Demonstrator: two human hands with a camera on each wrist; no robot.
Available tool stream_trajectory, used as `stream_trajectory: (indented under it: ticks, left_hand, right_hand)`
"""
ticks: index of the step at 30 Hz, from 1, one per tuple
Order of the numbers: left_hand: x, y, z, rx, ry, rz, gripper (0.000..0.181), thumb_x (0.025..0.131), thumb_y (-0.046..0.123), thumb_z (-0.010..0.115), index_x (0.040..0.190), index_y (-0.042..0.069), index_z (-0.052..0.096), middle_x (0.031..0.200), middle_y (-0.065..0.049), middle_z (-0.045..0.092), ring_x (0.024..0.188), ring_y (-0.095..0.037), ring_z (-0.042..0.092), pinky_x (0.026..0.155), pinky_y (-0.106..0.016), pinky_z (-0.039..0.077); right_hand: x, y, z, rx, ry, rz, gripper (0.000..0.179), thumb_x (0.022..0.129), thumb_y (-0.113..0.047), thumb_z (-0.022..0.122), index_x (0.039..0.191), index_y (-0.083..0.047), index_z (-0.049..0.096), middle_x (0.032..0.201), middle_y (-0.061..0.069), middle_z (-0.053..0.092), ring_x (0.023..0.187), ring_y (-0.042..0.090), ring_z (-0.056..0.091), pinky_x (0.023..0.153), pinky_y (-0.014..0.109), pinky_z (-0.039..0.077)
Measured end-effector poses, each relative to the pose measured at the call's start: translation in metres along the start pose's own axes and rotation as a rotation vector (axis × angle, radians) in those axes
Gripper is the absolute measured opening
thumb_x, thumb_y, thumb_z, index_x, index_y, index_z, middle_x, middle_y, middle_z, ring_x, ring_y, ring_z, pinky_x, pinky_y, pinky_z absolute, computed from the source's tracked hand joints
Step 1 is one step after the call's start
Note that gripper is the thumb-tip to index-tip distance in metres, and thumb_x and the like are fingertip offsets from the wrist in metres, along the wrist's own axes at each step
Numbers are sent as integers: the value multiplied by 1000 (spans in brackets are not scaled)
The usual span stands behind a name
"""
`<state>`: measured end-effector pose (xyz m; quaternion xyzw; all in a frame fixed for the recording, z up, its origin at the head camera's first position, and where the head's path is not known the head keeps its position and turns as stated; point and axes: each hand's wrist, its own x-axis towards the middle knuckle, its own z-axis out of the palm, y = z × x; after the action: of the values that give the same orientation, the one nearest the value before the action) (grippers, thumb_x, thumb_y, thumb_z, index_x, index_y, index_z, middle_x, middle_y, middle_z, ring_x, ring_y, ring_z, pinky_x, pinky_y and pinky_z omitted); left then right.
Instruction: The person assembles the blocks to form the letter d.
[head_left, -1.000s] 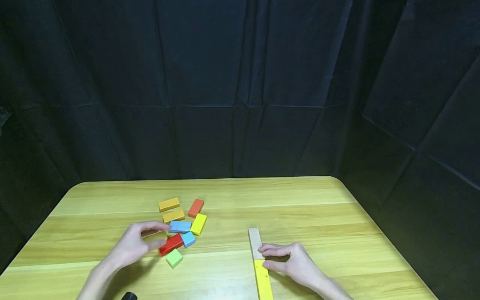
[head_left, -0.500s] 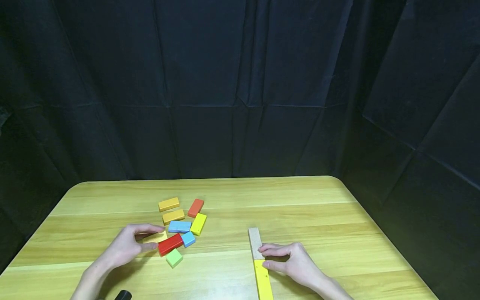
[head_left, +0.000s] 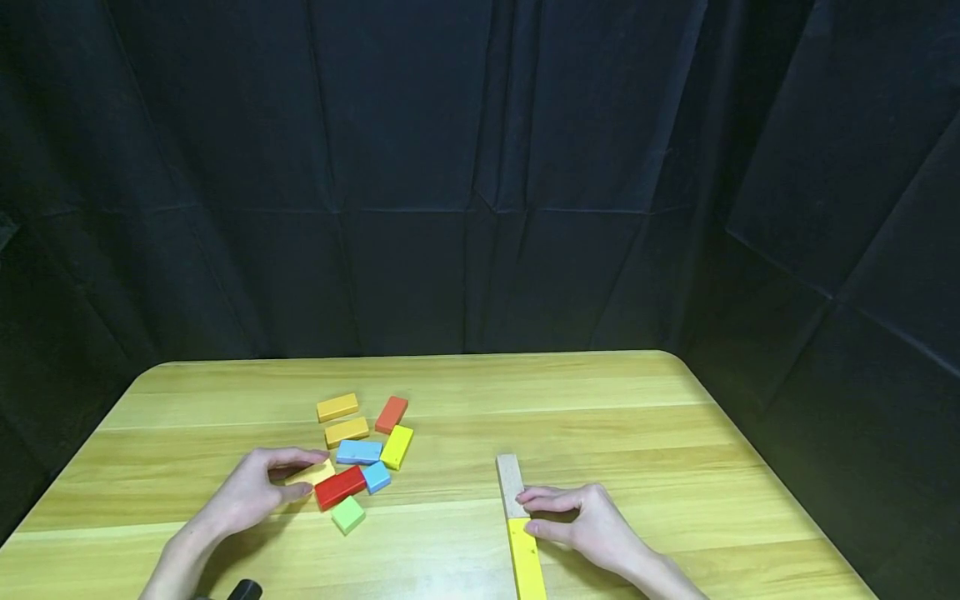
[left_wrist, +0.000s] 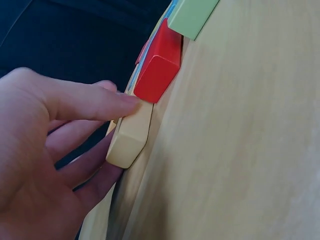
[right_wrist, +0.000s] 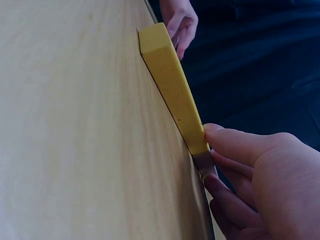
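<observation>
1. The cream block [head_left: 315, 472] lies on the worktop [head_left: 675, 467], right up against or nearly touching the red block [head_left: 340, 488]; I cannot tell which.
2. The hands are well apart. The left hand [head_left: 251, 493] pinches the cream block across its width, thumb on the near side, fingers on the far side.
3. The right hand [head_left: 585, 512] grips nothing: thumb and fingertips touch the same side of the yellow bar [head_left: 527, 560] and speckled grey block [head_left: 510, 482], which lie end to end.
4. The cream block looks like painted wood: probably light, stiff and hard to damage. Its smooth faces could slip under a loose pinch.
5. Its long sides, near the middle, should give the steadiest hold; pinching nearer one end might let it swivel.
6. The bar and grey block probably slide easily, so light contact near their joint should suffice.
</observation>
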<state>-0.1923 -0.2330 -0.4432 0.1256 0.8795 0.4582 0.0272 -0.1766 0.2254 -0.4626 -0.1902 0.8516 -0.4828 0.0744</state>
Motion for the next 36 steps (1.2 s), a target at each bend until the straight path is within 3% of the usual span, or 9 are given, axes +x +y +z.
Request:
stream_trajectory:
  ticks: [6,10,15,24,36]
  left_hand:
    - [1,-1,2,59,76,23,35,85,7,77,120,6,70,127,-15,68,115,-32,65,91,-31,57]
    - [1,-3,1,62,86,8,38,85,13,79,121,6,70,124,-13,70,109,-28,67,83,-24,56]
    - [0,-6,-3,6,47,-12,48,82,15,82,126,4,67,124,-13,69,104,-21,63,74,-21,52]
    - [-2,-11,-9,-67,-87,43,65,79,12,81,138,0,56,132,-19,61,106,-13,57,81,-21,53]
    - [-2,-12,-7,-80,-78,18,64,78,12,83,136,2,58,129,-16,63,105,-21,58,80,-22,52]
  right_hand:
    - [0,-1,0,-2,-3,2,25,83,-36,81,105,-24,79,118,-13,72,121,10,62,102,12,39]
    - [0,-1,0,-7,-2,-1,26,83,-37,80,105,-24,79,118,-13,72,121,9,62,102,12,39]
    - [1,0,0,-8,2,-15,26,83,-37,80,106,-24,79,118,-13,72,120,8,62,102,12,39]
    - [0,0,-1,-2,-2,-2,26,83,-37,80,106,-25,79,119,-13,72,121,8,61,103,12,39]
    - [0,0,-1,-39,-12,14,34,83,-40,80,112,-23,77,123,-17,69,125,10,59,105,15,39]
